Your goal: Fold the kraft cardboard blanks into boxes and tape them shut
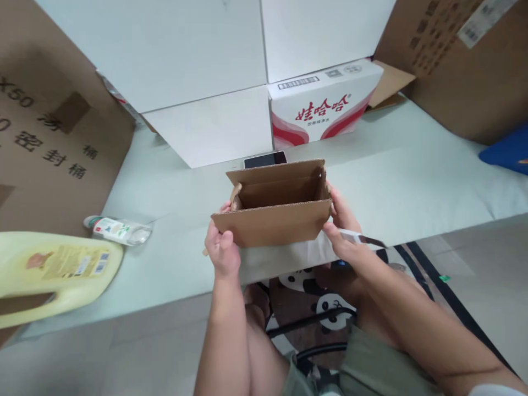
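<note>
A small brown cardboard box (274, 224) is held in front of me over the table's near edge, its top open and its flaps standing up. Inside, the part that shows holds nothing. My left hand (223, 247) grips the box's left end, thumb on the near wall and fingers round the side. At the opposite end my right hand (344, 223) holds it, thumb near the front corner and fingers behind. Just beyond the box lies a flat device with a dark screen (265, 160), partly hidden by the far flap.
A white and red carton (325, 107) stands at the back beside white panels (206, 126). Large brown cartons flank the table (433, 181). To the left lie a clear plastic bottle (119, 230) and a big pale yellow jug (78, 267). Something blue (509, 151) is at the right edge.
</note>
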Action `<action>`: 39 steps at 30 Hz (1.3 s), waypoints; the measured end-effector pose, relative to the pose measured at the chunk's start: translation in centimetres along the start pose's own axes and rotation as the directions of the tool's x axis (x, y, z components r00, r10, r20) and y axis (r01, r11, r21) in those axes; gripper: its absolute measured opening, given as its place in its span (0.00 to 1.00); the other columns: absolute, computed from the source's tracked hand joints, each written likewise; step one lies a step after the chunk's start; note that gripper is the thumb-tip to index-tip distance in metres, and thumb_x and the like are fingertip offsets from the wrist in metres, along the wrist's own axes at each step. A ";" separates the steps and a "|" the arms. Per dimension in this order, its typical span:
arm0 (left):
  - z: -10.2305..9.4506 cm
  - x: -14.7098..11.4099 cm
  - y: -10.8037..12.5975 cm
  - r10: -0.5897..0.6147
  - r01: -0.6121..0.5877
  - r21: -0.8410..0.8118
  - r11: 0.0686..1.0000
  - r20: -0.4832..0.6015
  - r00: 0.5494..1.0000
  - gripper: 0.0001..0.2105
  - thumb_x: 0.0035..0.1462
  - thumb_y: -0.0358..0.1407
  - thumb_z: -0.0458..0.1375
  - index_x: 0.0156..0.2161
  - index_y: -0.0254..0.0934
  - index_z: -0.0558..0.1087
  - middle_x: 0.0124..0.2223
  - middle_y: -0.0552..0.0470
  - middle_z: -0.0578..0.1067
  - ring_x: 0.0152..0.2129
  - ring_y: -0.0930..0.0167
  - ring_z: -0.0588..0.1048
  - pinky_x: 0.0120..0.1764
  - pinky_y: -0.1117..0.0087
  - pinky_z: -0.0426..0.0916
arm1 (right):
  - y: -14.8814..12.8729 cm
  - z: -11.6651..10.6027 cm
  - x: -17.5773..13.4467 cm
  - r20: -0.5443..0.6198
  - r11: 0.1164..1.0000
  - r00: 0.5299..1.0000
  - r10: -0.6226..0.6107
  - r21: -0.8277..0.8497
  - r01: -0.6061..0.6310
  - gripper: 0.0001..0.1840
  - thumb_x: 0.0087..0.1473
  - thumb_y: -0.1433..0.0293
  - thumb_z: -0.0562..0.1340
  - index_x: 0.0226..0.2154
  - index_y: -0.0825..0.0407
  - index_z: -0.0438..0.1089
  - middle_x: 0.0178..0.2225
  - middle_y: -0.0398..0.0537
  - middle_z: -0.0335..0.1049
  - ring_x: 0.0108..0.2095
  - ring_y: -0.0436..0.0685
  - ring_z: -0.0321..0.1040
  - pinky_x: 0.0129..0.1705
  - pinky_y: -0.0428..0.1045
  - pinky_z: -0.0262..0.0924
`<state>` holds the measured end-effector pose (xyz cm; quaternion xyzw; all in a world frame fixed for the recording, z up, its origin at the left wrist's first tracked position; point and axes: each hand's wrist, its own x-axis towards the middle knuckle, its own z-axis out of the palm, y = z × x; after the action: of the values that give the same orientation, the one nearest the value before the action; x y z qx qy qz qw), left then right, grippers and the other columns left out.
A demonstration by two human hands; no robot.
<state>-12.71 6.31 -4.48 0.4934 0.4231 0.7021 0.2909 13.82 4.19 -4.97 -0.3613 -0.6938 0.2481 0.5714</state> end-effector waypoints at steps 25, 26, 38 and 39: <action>2.2 -4.0 2.1 0.121 -0.116 0.248 0.962 -0.003 0.993 0.16 0.60 0.48 0.61 0.48 0.41 0.74 0.46 0.48 0.77 0.45 0.65 0.74 0.53 0.61 0.67 | -2.0 -0.6 -0.5 -0.264 0.982 0.951 0.162 -0.056 -0.183 0.20 0.64 0.60 0.58 0.57 0.42 0.62 0.58 0.54 0.66 0.60 0.63 0.65 0.57 0.62 0.67; 2.2 -3.9 1.9 0.111 -0.107 0.225 0.968 -0.004 0.994 0.18 0.59 0.47 0.63 0.51 0.42 0.73 0.50 0.48 0.76 0.47 0.66 0.74 0.54 0.62 0.66 | -1.7 -0.8 -0.4 -0.262 0.978 0.950 0.171 -0.071 -0.196 0.21 0.63 0.60 0.58 0.58 0.41 0.62 0.59 0.54 0.64 0.61 0.64 0.63 0.57 0.61 0.67; 1.7 -2.6 1.0 0.021 -0.042 0.209 0.977 0.098 0.995 0.33 0.55 0.52 0.64 0.65 0.52 0.63 0.70 0.49 0.60 0.53 0.64 0.69 0.56 0.61 0.66 | 1.0 -3.6 3.3 0.012 0.973 0.977 0.215 0.081 -0.215 0.41 0.50 0.61 0.61 0.66 0.35 0.55 0.66 0.43 0.59 0.69 0.66 0.54 0.69 0.65 0.52; 1.7 -2.6 1.1 0.036 -0.057 0.228 0.972 0.095 0.995 0.34 0.55 0.53 0.63 0.65 0.52 0.63 0.70 0.48 0.59 0.53 0.64 0.70 0.56 0.61 0.66 | 1.0 -3.6 3.2 0.004 0.979 0.981 0.193 0.057 -0.193 0.35 0.50 0.61 0.61 0.62 0.37 0.62 0.62 0.44 0.63 0.68 0.67 0.56 0.70 0.66 0.52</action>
<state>-10.26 4.18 -4.45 0.5647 0.4763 0.6320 0.2341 17.24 7.04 -2.96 -0.4107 -0.6476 0.3220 0.5552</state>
